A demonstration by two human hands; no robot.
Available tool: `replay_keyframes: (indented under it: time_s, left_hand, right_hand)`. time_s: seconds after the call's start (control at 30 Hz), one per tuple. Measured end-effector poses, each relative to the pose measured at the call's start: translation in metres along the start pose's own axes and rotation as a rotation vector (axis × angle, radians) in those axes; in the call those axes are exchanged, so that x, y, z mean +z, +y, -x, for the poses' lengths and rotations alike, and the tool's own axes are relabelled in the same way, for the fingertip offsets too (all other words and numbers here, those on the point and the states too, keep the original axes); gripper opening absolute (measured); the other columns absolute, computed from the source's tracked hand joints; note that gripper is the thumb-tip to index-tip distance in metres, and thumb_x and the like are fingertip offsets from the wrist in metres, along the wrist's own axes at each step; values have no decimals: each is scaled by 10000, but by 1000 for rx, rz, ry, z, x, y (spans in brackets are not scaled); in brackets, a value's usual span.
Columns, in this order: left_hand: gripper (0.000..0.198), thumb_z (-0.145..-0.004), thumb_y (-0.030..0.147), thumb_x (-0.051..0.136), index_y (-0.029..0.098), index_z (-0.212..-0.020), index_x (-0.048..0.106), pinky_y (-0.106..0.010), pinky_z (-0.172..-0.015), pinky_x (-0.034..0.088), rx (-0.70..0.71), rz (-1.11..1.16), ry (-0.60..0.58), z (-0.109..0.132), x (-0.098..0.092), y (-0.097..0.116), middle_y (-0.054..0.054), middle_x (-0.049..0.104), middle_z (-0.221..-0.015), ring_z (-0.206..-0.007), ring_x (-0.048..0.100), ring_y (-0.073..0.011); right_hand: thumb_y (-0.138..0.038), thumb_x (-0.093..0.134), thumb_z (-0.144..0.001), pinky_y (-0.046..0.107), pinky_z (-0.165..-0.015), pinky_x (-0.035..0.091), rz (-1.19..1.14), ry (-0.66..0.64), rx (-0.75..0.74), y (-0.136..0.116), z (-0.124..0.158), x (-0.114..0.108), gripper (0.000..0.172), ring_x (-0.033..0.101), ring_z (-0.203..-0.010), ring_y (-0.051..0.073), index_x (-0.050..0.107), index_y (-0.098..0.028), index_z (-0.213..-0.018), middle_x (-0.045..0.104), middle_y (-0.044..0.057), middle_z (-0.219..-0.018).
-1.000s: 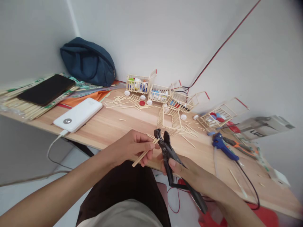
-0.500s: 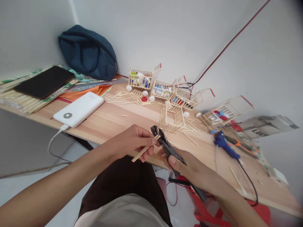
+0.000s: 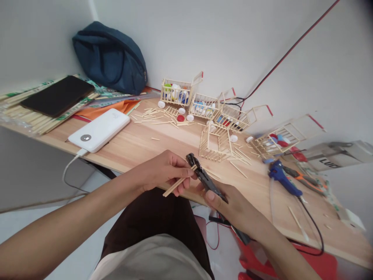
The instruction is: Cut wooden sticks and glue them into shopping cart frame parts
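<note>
My left hand [image 3: 167, 171] pinches a couple of thin wooden sticks [image 3: 176, 187] between thumb and fingers, slanting up to the right. My right hand [image 3: 223, 200] is wrapped round the handles of a black plier-like cutter [image 3: 205, 179]. The cutter's head meets the upper ends of the sticks, close to my left fingertips. Whether the jaws are closed on the wood I cannot tell. Just beyond the cutter stands an open stick frame [image 3: 215, 149] on the table, with short cut sticks [image 3: 240, 155] scattered beside it.
Several miniature stick carts [image 3: 176, 93] holding coloured caps line the wall. On the wooden table [image 3: 140, 144] lie a white power bank [image 3: 100, 130], a black phone [image 3: 58, 95], bundled sticks [image 3: 37, 124], a blue bag [image 3: 112, 58], a blue glue gun [image 3: 284, 179] and orange-handled pliers [image 3: 305, 181].
The view has shifted slightly, so the table things sit a little further right. Both hands keep their grip, with the cutter still at the stick ends.
</note>
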State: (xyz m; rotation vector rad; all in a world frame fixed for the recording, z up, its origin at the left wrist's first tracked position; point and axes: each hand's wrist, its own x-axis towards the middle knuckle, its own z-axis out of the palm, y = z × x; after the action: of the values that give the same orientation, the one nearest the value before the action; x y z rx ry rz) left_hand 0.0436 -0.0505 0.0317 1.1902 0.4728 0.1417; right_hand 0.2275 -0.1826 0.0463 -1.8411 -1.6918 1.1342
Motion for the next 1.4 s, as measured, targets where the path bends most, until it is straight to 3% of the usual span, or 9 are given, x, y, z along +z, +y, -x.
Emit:
replay_keyframes:
  time_s: [0.6,0.93,1.1,1.27,1.4]
  left_hand:
    - [424,-681,493,727,85,-625,628,-218,-461,469,-59,-16,66,-5,5,-3,-43,615,-570,-452,585,-117]
    - [322,-764,382,668,93,-627,633,-190,-430,430,-47,-67,123,-5,4,-1,-42,622,-564,-432,566,-97]
    - [285,-762,337,661,106,-600,624,-190,-426,423,-59,-75,210,-6,5,0,-14,585,-508,-413,530,-85]
    - [304,-754,372,676,119,-604,597,-167,-425,345,109,-110,327,-7,4,-1,21,540,-500,-439,470,-60]
    - [293,-789,378,642,111,-666,632,-166,-497,359,280,-182,390,-1,-6,-2,18,557,-576,-529,480,-61]
  right_hand:
    - [-569,364,-934,225,-479,301,60,9,42,0,3,5,467,393,-501,115,567,-170,-801,445,-39,-545]
    - [-548,346,-946,248,-504,353,102,22,29,-3,-3,6,444,501,-492,148,539,-194,-761,531,-22,-512]
    - [-549,325,-949,261,-543,348,214,80,2,-2,-9,7,464,525,-550,164,542,-192,-747,558,1,-559]
    - [-519,382,-928,270,-547,302,457,226,-45,2,-25,7,383,513,-550,171,522,-194,-780,579,20,-628]
    - [-454,450,-887,271,-559,321,575,348,-99,5,-39,14,288,558,-572,197,531,-181,-849,596,36,-658]
